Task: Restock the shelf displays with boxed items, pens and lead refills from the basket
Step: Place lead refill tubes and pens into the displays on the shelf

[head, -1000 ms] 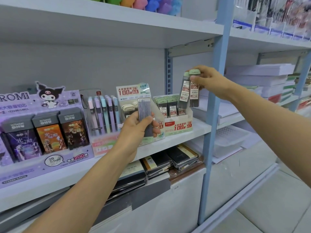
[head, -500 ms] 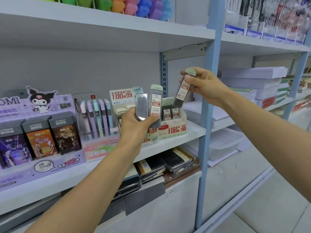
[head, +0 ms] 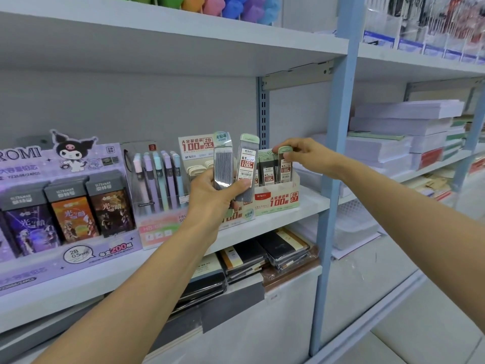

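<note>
Both hands grip: fingertips (head: 290, 154) of my right hand (head: 307, 156) pinch the green cap of a lead refill (head: 285, 168), now lowered from mid-air into the 0.7 display box (head: 278, 202); my left hand (head: 212, 198) clutches two more refills (head: 246, 164), next to slot in.

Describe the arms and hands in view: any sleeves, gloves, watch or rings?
Both are bare. The left hand and right hand wear no gloves, and no ring shows on the visible fingers. The left forearm and right forearm run bare to the picture's edge: no sleeve, watch or bracelet in view.
</note>
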Tool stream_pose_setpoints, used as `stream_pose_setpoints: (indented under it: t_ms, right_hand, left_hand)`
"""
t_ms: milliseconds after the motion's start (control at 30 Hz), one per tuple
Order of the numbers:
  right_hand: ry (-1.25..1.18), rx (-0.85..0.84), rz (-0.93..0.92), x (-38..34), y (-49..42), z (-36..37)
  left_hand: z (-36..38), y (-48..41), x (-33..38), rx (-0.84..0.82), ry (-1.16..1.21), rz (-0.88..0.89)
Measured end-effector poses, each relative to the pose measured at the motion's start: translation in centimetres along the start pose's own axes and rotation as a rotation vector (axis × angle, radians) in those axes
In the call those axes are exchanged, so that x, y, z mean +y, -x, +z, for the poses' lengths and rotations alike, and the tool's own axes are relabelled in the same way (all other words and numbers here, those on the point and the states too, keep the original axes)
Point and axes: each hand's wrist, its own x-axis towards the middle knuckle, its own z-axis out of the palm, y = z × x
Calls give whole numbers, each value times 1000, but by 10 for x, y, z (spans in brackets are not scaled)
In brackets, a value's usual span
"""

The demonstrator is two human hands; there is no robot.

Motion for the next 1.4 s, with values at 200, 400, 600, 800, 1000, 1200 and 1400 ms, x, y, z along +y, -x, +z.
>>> stream_pose_setpoints:
  t_ms: [200, 400, 600, 800, 1000, 1200, 1400]
  right_hand:
    - [148, 343, -46, 4, 1, 17]
    - [-336, 197, -221, -41, 21, 26]
    - [-461, 142, -240, -51, 23, 19]
    - [-412, 332, -198, -34, 10, 15]
    - [-131, 173, -191, -30, 7, 41]
    - [78, 179, -144, -30, 5, 55]
    - [-245, 175, -265, -57, 20, 48]
  left_hand:
    - [1, 1, 0, 3, -6, -12]
    - [2, 4, 1, -42, -5, 7]
    - [-3, 7, 3, -64, -8, -25]
    - [-19, 9, 9, -93, 43, -25]
    - [-25, 13, 8, -112, 52, -38]
    - [-27, 14, 8, -111, 52, -76]
    - [-28, 14, 8, -112, 33, -80]
